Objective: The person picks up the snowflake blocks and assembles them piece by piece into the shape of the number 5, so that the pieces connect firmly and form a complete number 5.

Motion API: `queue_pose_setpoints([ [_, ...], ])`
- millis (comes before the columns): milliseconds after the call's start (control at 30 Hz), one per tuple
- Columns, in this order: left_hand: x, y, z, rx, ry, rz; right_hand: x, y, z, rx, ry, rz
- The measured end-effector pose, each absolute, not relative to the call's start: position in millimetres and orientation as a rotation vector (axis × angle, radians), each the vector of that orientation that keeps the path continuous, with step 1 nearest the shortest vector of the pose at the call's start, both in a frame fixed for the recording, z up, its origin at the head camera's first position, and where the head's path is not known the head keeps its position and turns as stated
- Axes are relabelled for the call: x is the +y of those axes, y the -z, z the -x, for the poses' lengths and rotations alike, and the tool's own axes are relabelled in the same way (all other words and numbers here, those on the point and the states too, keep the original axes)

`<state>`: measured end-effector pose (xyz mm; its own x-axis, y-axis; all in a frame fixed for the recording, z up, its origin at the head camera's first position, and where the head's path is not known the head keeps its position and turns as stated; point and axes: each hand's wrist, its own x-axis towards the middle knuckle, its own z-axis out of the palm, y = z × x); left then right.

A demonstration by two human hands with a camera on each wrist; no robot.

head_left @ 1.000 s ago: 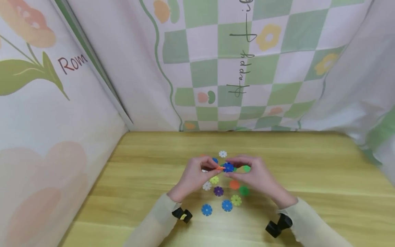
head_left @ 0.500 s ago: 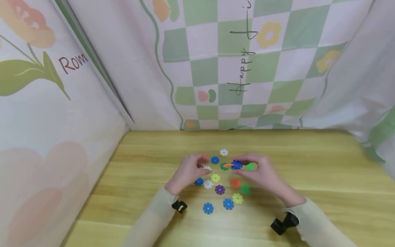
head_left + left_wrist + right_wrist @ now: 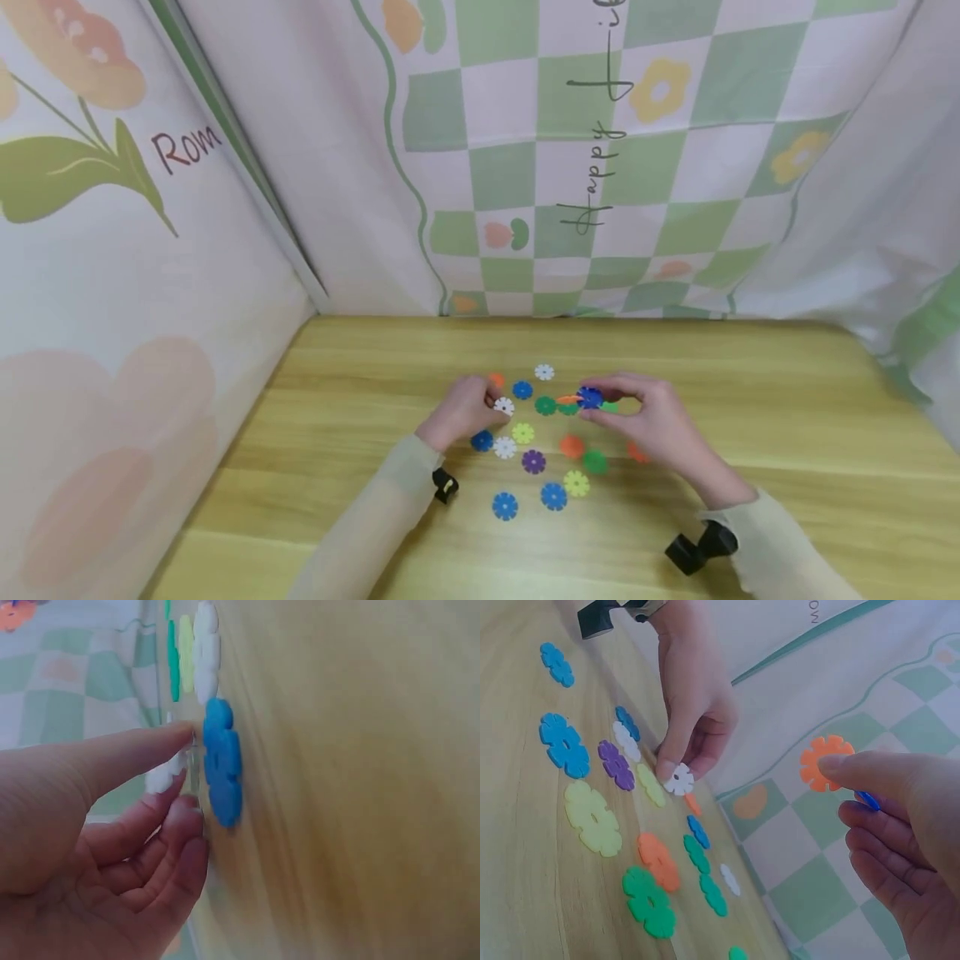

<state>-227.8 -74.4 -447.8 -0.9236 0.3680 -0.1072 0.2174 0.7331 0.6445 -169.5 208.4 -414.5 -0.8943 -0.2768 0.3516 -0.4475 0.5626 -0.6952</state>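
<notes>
My left hand (image 3: 459, 412) pinches a white snowflake disc (image 3: 504, 407) by its edge. In the right wrist view that white disc (image 3: 679, 781) stands tilted up at the thumb and fingertips, close over the table. My right hand (image 3: 651, 413) holds two slotted snowflake discs joined at an angle, a dark blue one (image 3: 589, 398) and an orange one (image 3: 567, 400). The orange disc (image 3: 821, 761) lies under the thumb in the right wrist view, and a sliver of the blue disc (image 3: 867, 800) shows between the fingers. This pair is held up above the table.
Several loose snowflake discs lie flat between and in front of the hands, among them a purple one (image 3: 534, 462), a yellow one (image 3: 576, 483) and a blue one (image 3: 505, 506). The wooden table (image 3: 360, 358) meets a checkered curtain (image 3: 502, 175) at the back.
My left hand has let go of the orange disc, moved left and taken hold of the white disc. My right hand has drawn a little to the right with the joined blue and orange discs.
</notes>
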Motion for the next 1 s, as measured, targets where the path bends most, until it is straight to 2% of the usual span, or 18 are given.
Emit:
queue_pose_setpoints([
  [633,-83,436,203,2.622,-1.385,-0.614,207,416,168,-2.613,-1.319,-0.576],
  [1000,-66,420,178,2.405,-1.732,-0.542,198,410,166,-2.624,-1.419,-0.585],
])
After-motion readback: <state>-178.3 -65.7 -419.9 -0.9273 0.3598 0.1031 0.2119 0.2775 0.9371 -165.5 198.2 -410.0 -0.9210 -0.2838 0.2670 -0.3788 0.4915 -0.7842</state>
